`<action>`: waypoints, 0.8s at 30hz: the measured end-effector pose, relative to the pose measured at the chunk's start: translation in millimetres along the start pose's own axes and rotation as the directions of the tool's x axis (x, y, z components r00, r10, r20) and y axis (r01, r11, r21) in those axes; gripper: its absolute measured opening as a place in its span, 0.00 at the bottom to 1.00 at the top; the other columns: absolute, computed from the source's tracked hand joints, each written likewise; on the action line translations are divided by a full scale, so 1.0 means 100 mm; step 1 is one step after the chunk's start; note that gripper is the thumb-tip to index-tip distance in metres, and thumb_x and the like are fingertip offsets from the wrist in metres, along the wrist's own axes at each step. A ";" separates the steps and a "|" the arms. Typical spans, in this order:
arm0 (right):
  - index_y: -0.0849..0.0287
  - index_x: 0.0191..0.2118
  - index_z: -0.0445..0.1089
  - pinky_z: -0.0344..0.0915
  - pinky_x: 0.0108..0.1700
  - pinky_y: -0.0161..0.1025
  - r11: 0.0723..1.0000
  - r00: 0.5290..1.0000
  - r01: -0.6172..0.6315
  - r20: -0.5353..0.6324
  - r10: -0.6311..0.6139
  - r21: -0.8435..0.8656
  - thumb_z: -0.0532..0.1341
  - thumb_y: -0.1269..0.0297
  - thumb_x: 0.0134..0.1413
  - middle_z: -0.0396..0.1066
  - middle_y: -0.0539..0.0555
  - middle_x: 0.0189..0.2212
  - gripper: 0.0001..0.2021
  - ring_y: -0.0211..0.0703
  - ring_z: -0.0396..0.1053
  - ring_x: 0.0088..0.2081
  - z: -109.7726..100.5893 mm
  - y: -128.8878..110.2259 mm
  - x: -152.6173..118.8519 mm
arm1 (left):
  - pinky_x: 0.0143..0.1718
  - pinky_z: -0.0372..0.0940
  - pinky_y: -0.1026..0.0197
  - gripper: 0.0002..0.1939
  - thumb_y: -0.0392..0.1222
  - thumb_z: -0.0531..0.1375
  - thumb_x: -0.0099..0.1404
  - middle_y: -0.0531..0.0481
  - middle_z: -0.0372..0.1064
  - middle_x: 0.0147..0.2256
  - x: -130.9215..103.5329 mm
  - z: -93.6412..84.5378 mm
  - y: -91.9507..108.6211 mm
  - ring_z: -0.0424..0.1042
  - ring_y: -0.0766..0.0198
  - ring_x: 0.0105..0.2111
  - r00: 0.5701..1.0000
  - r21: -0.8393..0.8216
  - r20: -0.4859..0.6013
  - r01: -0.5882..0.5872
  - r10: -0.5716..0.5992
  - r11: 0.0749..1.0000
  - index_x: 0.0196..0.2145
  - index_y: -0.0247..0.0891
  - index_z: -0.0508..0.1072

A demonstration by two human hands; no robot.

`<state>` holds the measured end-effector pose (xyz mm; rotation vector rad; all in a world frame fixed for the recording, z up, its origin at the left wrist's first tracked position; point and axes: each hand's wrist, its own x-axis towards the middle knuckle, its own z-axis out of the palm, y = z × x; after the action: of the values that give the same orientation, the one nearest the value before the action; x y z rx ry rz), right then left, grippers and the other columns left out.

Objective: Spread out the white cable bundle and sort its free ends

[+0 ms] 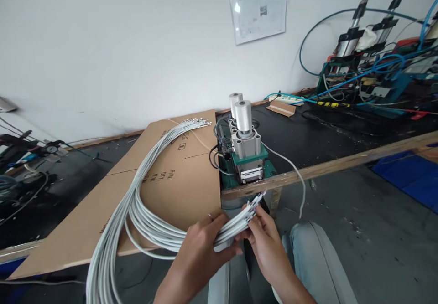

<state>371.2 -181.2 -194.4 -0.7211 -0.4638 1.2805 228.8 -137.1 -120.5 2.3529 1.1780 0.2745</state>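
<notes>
Along the white wall (102,44) runs a black table (315,135) with a wooden edge (342,165). Brown cardboard (185,185) lies flat, printed side up. White cables (150,219) curve across the cardboard; one part hangs past its front, another bends right. A machine (246,142) with two metal cylinders stands on the table, right of the cardboard. Left hand (201,244): clasped around the cables. Right hand (265,238): grasping the same bundle nearer the cable tips (251,213), which point up and right, in front of the machine
</notes>
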 end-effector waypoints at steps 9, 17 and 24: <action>0.59 0.31 0.69 0.76 0.26 0.36 0.977 0.996 -0.080 0.041 0.073 0.197 0.71 0.44 0.54 0.74 0.48 0.25 0.22 0.36 0.73 0.22 0.04 0.03 -0.05 | 0.29 0.67 0.70 0.12 0.46 0.59 0.73 0.55 0.75 0.27 -0.05 -0.11 -0.32 0.76 0.64 0.27 0.959 0.007 -0.094 -0.268 0.267 0.964 0.32 0.41 0.74; 0.61 0.32 0.70 0.73 0.23 0.33 0.968 0.996 -0.077 0.060 0.065 0.239 0.72 0.44 0.52 0.72 0.48 0.22 0.22 0.35 0.71 0.21 0.06 0.04 -0.02 | 0.30 0.68 0.73 0.04 0.43 0.62 0.70 0.57 0.77 0.29 -0.03 -0.03 -0.22 0.78 0.67 0.26 0.960 0.022 -0.090 -0.264 0.264 0.964 0.36 0.43 0.75; 0.59 0.32 0.69 0.72 0.25 0.33 0.992 0.992 -0.048 0.118 0.035 0.115 0.69 0.43 0.57 0.72 0.48 0.25 0.22 0.35 0.70 0.23 -0.19 0.00 -0.06 | 0.35 0.68 0.66 0.13 0.52 0.57 0.73 0.52 0.77 0.32 -0.02 -0.13 -0.05 0.76 0.60 0.32 0.995 -0.068 -0.086 -0.060 0.054 0.996 0.38 0.41 0.72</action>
<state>383.1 -191.6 -207.2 -0.5624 -0.4652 1.3819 218.8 -131.4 -111.7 2.3362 1.1212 0.4314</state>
